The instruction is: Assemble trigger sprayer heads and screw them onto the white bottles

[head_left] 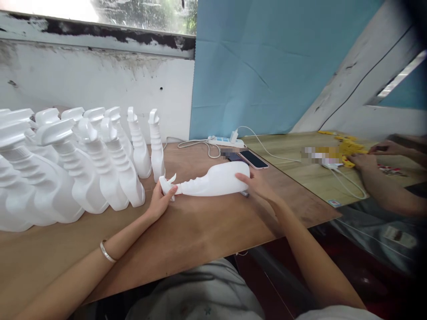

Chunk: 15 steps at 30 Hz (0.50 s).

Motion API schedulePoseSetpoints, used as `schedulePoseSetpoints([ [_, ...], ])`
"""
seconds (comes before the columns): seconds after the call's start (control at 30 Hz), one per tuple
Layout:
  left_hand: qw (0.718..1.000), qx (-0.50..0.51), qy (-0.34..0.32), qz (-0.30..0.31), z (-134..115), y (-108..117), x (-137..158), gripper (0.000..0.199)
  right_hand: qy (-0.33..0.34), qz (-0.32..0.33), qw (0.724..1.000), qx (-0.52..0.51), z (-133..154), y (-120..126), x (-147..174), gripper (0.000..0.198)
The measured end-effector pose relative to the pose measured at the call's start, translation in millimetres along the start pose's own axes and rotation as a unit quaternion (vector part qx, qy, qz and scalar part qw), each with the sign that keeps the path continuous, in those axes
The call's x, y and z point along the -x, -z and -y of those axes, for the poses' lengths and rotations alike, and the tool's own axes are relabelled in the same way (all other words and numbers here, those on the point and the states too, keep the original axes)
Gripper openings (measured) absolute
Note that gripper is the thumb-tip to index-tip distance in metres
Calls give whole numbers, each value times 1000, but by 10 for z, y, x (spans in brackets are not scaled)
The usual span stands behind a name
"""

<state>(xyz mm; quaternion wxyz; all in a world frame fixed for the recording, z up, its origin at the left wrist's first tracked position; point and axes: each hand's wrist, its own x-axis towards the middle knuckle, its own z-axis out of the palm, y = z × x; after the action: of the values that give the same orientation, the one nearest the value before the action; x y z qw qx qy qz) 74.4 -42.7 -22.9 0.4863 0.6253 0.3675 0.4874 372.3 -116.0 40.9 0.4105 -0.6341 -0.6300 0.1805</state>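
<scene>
A white plastic spray bottle [213,180] lies sideways between my two hands, just over the brown table [200,240]. My left hand [160,200] is closed around its trigger head at the left end, the thumb pressed near the neck. At the other end, my right hand [258,182] grips the bottle's base, thumb on the near side. To the left of my left hand stand several more white spray bottles [122,173] in close rows, their heads on top. One upright bottle [156,149] is nearest to my left hand.
Behind my right hand lie a phone [254,159] and a dark flat item. A power strip [227,141] with white cables runs along the wall. On the adjoining table [283,151], a co-worker's hands [363,160] handle yellow pieces [350,146].
</scene>
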Motion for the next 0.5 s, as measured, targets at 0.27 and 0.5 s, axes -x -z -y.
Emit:
schedulePoseSetpoints([
  [0.27,959,204,183,67,-17,-34,-30,35,385,-181,884,196,167,82,127,11],
  [0.5,966,195,162,55,15,-39,-17,38,288,-167,916,225,-236,27,106,16],
])
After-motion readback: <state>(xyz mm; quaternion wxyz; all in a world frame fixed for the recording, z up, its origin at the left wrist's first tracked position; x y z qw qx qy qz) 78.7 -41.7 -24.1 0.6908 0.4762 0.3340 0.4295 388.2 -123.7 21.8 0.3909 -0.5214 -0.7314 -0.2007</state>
